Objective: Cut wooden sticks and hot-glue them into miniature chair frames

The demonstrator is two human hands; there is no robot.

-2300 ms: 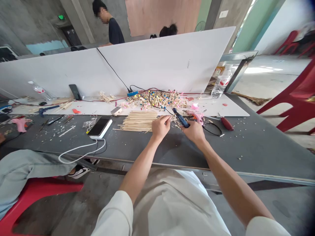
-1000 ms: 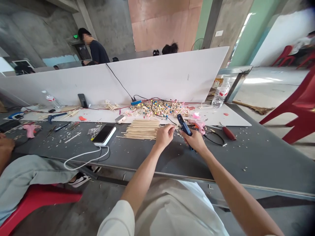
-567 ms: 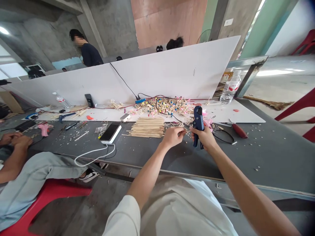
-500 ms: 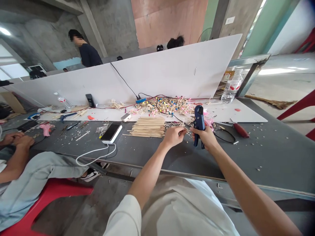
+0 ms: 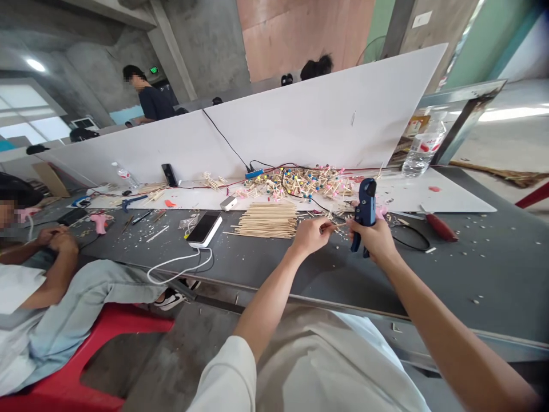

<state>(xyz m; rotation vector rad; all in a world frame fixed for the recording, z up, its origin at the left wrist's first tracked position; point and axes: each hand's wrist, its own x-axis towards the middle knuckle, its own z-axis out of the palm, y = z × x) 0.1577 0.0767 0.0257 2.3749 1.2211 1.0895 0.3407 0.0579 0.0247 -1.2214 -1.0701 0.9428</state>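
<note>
My right hand point(image 5: 380, 240) is closed round a dark blue hand cutter point(image 5: 366, 201), held upright over the near part of the table. Between the fingertips of my left hand point(image 5: 312, 236) is a thin wooden stick point(image 5: 342, 225), its free end pointing right at the cutter. Whether the stick touches the blades I cannot tell. Left of my left hand lies a bundle of long wooden sticks point(image 5: 265, 220). Behind both hands spreads a heap of short sticks with coloured ball ends point(image 5: 300, 182). A pink tool point(image 5: 381, 212) is partly hidden behind the cutter.
A red-handled tool point(image 5: 441, 228) and a water bottle point(image 5: 422, 150) are on the right. A phone on a white block point(image 5: 205, 230), with a white cable, lies left. White board point(image 5: 326, 114) walls the back. Another person's hands point(image 5: 60, 237) rest at far left.
The view has swung slightly left, so the scene sits further right. The stick now shows more plainly between my left fingers and the cutter. Both grips stay the same.
</note>
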